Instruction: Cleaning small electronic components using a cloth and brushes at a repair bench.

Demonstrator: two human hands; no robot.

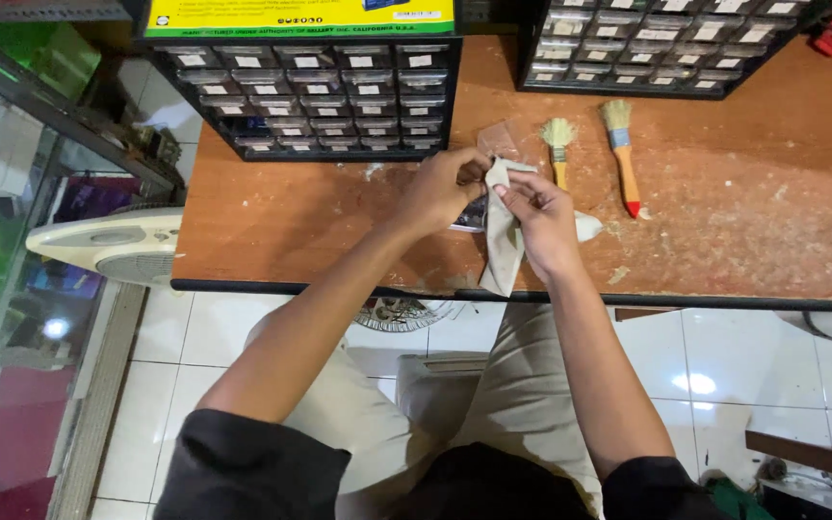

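Note:
My left hand (440, 191) and my right hand (541, 217) meet over the front middle of an orange-brown worktable (743, 221). Both pinch a pale beige cloth (503, 246) that hangs down past the table's front edge. Between the hands, mostly hidden by the cloth and my fingers, is a small dark flat object (474, 217); my left hand seems to hold it, but I cannot tell what it is. A white rounded thing (587, 227) peeks out just right of my right hand.
Two small brushes lie behind my hands: a pale one (559, 144) and one with an orange handle (623, 154). Two black cabinets of little drawers (310, 91) (657, 43) stand at the back. A white fan (113, 246) sits left, by a glass case (12, 193).

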